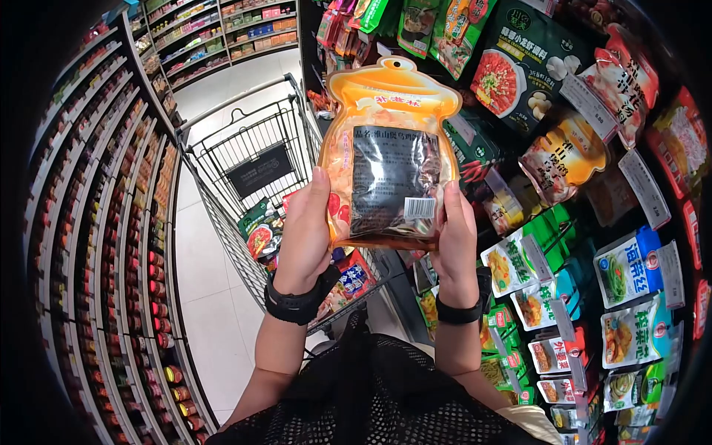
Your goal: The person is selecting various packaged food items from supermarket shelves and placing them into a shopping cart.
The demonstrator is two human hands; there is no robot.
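I'm holding the orange snack pouch [389,141] upright just above the shopping cart [230,115], my left hand [304,230] and right hand [454,241] with fingers clamped on its lower sides, reading its back label [393,182], I judge; lowering it into the cart would need a steady two-handed grip.

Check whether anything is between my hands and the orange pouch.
Nothing visible does. The left hand and right hand both grip the pouch directly at its lower sides, with the cart behind it.
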